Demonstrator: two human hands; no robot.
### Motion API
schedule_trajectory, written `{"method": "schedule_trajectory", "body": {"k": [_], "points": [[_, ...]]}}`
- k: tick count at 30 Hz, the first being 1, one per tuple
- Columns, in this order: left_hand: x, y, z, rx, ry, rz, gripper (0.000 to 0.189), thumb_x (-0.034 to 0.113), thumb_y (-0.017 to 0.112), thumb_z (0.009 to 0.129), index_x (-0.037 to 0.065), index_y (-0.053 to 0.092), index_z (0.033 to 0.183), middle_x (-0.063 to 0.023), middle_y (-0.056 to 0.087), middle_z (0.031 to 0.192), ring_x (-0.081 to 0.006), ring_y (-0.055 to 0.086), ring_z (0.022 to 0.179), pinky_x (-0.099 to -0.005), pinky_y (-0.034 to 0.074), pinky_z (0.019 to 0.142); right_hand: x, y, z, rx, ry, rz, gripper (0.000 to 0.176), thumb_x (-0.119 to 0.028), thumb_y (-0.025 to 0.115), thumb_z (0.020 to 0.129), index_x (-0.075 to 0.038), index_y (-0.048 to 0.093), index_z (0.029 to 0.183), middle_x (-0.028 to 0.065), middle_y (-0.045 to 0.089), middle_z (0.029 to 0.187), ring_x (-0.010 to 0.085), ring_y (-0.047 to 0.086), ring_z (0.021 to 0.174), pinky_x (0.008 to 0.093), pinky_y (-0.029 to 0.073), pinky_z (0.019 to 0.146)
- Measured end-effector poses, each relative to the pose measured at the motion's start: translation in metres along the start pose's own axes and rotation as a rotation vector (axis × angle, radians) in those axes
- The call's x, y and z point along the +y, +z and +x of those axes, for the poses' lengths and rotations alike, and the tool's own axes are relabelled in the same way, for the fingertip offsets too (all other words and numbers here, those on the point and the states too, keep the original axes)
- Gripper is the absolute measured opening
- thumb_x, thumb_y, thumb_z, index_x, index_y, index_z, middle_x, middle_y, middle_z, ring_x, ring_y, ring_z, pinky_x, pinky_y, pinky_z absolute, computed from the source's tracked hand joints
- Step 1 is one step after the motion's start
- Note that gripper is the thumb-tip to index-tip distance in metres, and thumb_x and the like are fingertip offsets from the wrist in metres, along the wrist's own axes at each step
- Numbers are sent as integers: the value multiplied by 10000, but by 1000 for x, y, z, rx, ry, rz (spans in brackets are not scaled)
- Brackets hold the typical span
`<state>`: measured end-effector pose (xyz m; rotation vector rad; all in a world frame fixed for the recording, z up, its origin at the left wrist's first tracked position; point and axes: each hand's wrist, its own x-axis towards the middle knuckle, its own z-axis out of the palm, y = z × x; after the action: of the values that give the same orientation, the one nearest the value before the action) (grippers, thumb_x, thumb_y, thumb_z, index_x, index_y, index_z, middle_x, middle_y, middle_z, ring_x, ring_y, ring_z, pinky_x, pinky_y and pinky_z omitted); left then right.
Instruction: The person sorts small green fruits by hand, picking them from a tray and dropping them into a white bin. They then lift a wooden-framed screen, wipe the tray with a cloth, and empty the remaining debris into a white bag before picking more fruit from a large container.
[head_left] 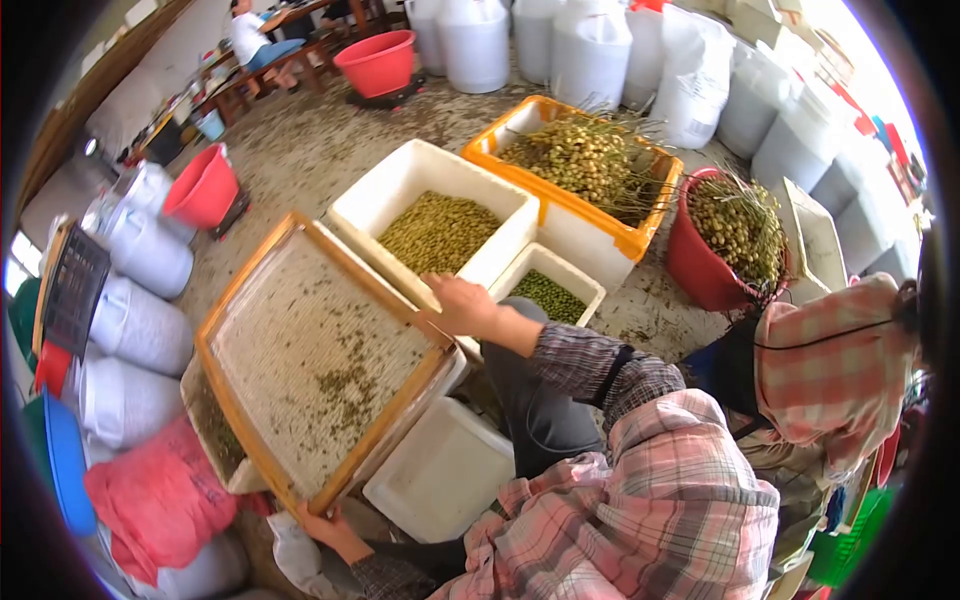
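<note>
A wood-framed sieve (290,340) lies tilted across a foam box, its pale mesh scattered with dark seed debris. At its near lower corner, my left hand (335,530) grips the frame. My right hand (465,305) is closed at the right corner, its fingertips partly hidden. Just beyond that hand is a white foam box (350,205) of yellowish-green seeds (440,232). A smaller foam box (597,300) beside it contains green seeds or pods (548,297). Below the sieve's right edge lies a whitish plastic lid or tub (440,475).
An orange-rimmed crate (485,135) and a red tub (700,265) hold stalks with round seed heads. Another person in a plaid head covering (840,355) sits at right. White drums (140,320) line the left side; more drums (590,50) stand behind. A red bucket (205,190) stands on the floor.
</note>
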<state>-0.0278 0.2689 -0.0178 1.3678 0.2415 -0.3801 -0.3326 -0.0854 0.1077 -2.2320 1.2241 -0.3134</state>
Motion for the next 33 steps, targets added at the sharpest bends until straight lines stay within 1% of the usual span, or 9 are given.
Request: {"method": "schedule_trajectory", "body": {"k": [5, 11, 20, 22, 24, 26, 27, 30, 33], "points": [[3, 0, -4, -30, 32, 92, 559, 385, 596, 769, 92, 503, 1236, -91, 521, 1177, -266, 514, 1013, -425, 443, 730, 131, -66, 7, 307, 228, 48, 434, -321, 657, 826, -57, 576, 1161, 183, 661, 977, 345, 629, 957, 430, 498, 821], [12, -5, -7, -122, 102, 213, 625, 391, 601, 778, 114, 458, 1320, -113, 467, 1243, -289, 464, 1112, -448, 437, 773, 296, -50, -1, 440, 518, -184, 488, -202, 700, 753, -46, 561, 1194, 200, 568, 1156, 366, 524, 1116, 447, 445, 941], [17, -18, -1, -139, -72, 231, 644, 412, 610, 793, 155, 428, 1354, -70, 448, 1309, -268, 474, 1105, -427, 430, 777, 378, -74, 4, 328, 626, -287, 436, -105, 617, 701, -30, 513, 1118, 204, 543, 1145, 375, 490, 1109, 480, 402, 932], [25, -5, -7, -27, -130, 283, 612, 398, 615, 797, 153, 445, 1331, -62, 477, 1281, -264, 510, 1058, -398, 443, 751, 380, -54, 2, 577, 507, -485, 369, -100, 611, 698, -35, 525, 1051, 193, 583, 1063, 378, 534, 1064, 482, 435, 886], [21, -31, 24, -148, -120, 345, 649, 365, 640, 809, 140, 374, 1356, -71, 513, 1259, -280, 561, 1010, -406, 469, 736, 405, -56, 5, 423, 562, -617, 519, -168, 674, 745, -76, 499, 1225, 172, 581, 1119, 340, 564, 1055, 489, 479, 837], [14, -16, 11, 24, 209, 267, 679, 219, 662, 842, 96, 300, 1403, -115, 537, 1231, -263, 576, 1024, -400, 478, 812, 455, -47, 18, 516, 403, -750, 163, -124, 534, 838, -84, 595, 984, 151, 635, 945, 323, 636, 901, 429, 521, 749], [24, 6, -20, 106, 329, 232, 638, 143, 664, 856, 68, 344, 1403, -115, 551, 1200, -244, 561, 1056, -374, 462, 907, 464, -55, 28, 334, 568, -578, 168, -166, 528, 872, -80, 609, 992, 144, 648, 931, 317, 657, 853, 428, 540, 709], [68, 14, -50, 255, 595, 490, 649, 86, 671, 841, 55, 325, 1390, -186, 349, 1389, -252, 396, 1245, -363, 367, 1012, 522, -50, 44, 107, 283, -924, 253, -199, 547, 852, -7, 602, 1007, 214, 640, 1048, 344, 643, 950, 433, 532, 782], [115, -3, -63, 164, 712, 376, 565, 124, 660, 853, 37, 388, 1340, -160, 476, 1278, -226, 498, 1128, -340, 418, 944, 461, -66, 32, 240, 513, -589, 343, -180, 522, 836, 2, 579, 1121, 238, 596, 1117, 390, 569, 1068, 462, 478, 898]]}}
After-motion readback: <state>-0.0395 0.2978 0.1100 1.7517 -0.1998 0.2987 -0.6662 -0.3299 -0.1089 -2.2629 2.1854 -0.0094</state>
